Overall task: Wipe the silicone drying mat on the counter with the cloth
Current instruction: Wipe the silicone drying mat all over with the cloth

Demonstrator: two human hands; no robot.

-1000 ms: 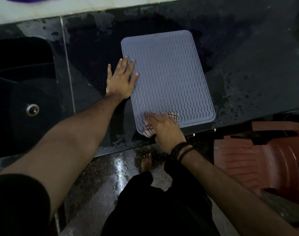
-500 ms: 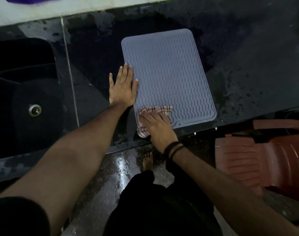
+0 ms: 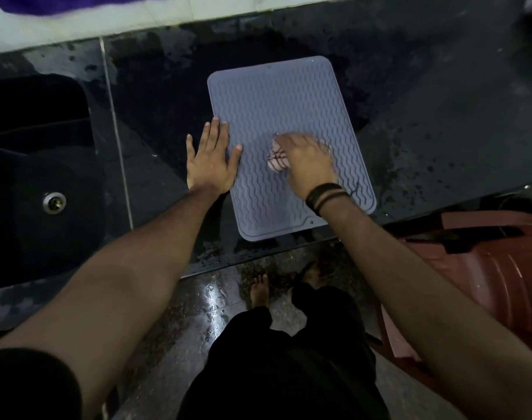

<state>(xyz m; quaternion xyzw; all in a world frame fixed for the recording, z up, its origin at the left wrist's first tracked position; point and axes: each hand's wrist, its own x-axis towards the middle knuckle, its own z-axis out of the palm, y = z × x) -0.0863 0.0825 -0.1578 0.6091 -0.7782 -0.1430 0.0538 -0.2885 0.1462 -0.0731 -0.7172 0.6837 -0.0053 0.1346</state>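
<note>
A grey silicone drying mat (image 3: 289, 122) lies on a wet black counter (image 3: 440, 116) beside a sink (image 3: 40, 177). The left hand (image 3: 211, 159) presses flat, fingers spread, on its left edge; the right hand (image 3: 308, 165) grips a checked cloth (image 3: 275, 160) mid-mat.

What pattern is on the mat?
Wavy zigzag ridges cover the grey-blue mat, seen best in the head view.
</note>
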